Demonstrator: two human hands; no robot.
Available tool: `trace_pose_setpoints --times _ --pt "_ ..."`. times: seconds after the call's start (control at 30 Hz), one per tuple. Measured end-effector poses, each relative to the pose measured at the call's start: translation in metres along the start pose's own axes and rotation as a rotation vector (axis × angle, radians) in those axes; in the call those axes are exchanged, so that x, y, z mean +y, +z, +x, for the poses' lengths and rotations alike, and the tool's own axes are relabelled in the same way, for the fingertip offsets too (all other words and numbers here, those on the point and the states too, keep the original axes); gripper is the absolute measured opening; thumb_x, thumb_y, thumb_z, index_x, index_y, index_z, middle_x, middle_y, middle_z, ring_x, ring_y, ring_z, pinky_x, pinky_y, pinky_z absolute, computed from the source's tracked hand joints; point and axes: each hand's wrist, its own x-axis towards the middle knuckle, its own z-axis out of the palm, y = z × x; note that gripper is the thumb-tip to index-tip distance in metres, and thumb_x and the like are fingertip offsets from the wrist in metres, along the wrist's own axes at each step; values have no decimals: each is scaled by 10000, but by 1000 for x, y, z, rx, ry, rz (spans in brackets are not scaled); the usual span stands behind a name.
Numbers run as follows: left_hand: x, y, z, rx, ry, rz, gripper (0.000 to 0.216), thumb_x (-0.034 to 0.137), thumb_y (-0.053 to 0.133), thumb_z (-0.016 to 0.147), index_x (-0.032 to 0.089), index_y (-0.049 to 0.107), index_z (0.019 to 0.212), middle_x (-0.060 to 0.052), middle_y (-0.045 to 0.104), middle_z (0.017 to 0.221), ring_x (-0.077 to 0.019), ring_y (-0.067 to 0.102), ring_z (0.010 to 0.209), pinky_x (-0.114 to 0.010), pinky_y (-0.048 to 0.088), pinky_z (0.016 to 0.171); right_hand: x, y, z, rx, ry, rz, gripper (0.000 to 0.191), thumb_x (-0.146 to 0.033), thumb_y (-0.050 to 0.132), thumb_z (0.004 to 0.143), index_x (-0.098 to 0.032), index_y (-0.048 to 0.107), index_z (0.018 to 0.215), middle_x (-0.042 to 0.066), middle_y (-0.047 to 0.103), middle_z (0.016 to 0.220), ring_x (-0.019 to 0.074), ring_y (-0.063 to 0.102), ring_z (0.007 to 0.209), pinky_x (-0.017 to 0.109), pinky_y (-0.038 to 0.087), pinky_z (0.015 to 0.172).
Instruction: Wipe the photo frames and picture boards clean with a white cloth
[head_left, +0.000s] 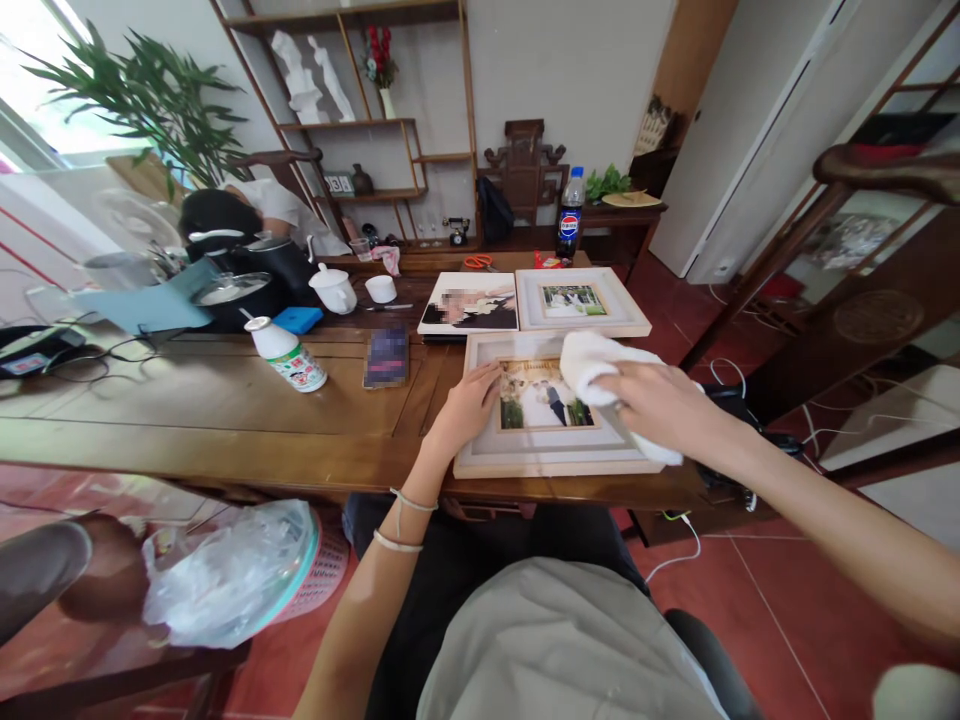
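Note:
A framed photo (487,455) in a pale frame lies flat at the near edge of the wooden table (187,400). My left hand (466,405) rests on the frame's left side, fingers spread flat on the glass. My right hand (660,405) presses a white cloth (592,362) onto the right part of the same frame, fingers closed over it. Behind it lie a second framed photo (581,300) and an unframed print (469,302).
On the table stand a white bottle (285,355), a phone (386,357), a teapot (332,288), a cup (381,288), scissors (478,262), a cola bottle (570,213) and pots (240,290). A lined pink bin (247,570) sits on the floor at the left. Cables (750,390) trail at the right.

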Motion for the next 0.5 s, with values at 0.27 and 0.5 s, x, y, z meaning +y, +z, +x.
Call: trace_pose_setpoints --times 0.27,0.5 --pt "1 -1 -1 -11 0 31 395 225 381 970 157 551 1320 -93 493 1446 -209 412 1371 -406 364 1130 39 36 75 318 -80 -97 532 83 455 706 -120 636 1163 155 384 1505 321 385 1345 457 406 986" --pt "4 -2 -2 -31 11 48 440 245 324 988 112 495 1371 -125 449 1474 -220 374 1395 -413 363 1127 5 54 73 104 -122 -109 431 -18 490 735 -124 656 1118 193 559 1336 304 600 1088 399 454 854"
